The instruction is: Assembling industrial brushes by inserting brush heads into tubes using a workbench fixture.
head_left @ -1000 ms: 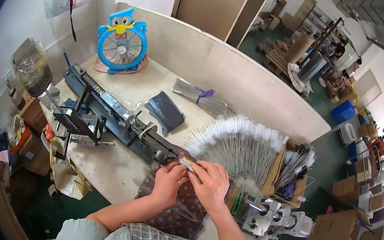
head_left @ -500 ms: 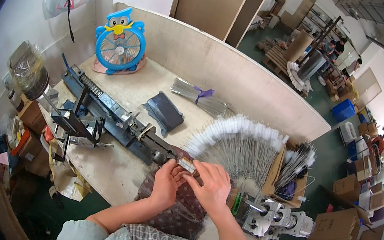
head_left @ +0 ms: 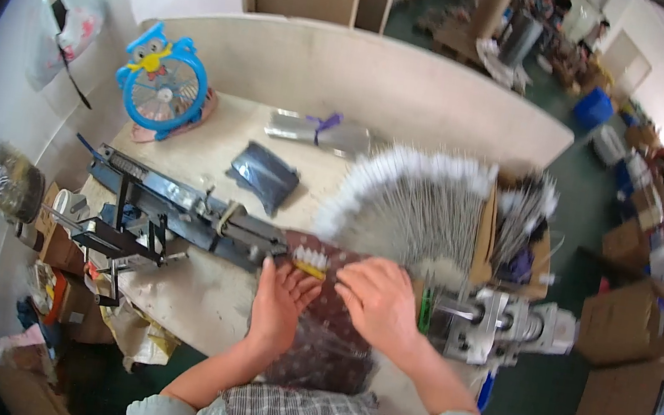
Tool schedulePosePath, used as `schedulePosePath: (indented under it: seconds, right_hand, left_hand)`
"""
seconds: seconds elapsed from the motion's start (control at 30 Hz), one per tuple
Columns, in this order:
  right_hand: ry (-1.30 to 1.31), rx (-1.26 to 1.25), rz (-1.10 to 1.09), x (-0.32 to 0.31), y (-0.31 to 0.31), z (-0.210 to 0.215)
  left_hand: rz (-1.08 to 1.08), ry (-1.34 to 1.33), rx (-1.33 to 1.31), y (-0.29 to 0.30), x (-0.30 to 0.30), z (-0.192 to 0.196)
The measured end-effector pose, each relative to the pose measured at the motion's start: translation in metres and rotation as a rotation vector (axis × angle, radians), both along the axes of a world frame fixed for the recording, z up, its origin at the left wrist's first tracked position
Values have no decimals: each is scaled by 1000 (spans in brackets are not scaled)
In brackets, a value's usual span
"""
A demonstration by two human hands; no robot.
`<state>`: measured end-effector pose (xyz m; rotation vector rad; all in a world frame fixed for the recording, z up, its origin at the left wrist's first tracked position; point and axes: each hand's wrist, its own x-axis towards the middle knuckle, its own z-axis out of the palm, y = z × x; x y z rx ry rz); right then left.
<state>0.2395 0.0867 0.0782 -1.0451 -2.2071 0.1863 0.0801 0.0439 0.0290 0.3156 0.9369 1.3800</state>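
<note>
Small white-and-yellow piece (head_left: pixel 310 261) at the dotted maroon cloth (head_left: pixel 321 342), between your hands.
Your left hand (head_left: pixel 277 308) is half open, palm upward, fingers loosely curled beside the piece's yellow edge; contact cannot be confirmed. Your right hand (head_left: pixel 380 301) stands apart from the piece, on its right, fingers bent toward the thumb; blur hides whether they pinch anything. The piece lies just beside the end of the long metal fixture (head_left: pixel 171 202). Expect it to be light and fairly stiff, with a white row that may dislodge under pressure. Take hold at its short ends, using thumb and fingertips. The cloth is probably soft and may slip.
</note>
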Motion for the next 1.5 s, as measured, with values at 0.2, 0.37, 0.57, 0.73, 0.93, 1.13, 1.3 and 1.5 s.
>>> schedulePosePath:
  seconds: [0.2,0.37,0.57,0.73,0.93,1.13,1.3,1.5]
  right_hand:
    - [-276,-445,7,41,-55,-38]
    - [-394,-604,-23,62,-66,-85]
    - [-332,-544,-28,57,-57,-64]
    - [-343,-598,-119,57,-56,-51]
    - [-316,-638,-128,65,-63,-64]
    - [-386,-718,-90,65,-59,-59]
    - [-508,-770,-25,65,-63,-68]
    - [-571,-612,36,88,-70,-37]
  left_hand:
    - [-187,103,-16,-28,-23,2]
    - [358,195,-246,-49,-91,-40]
    - [846,-15,-133,-140,-327,-128]
    - [1092,178,-282,-128,-378,-108]
    - [1011,297,-390,-106,-278,-107]
    - [226,-213,-179,-70,-106,-75]
    - [-108,411,-27,-26,-16,-35]
    - [-107,-554,-81,-10,-23,79]
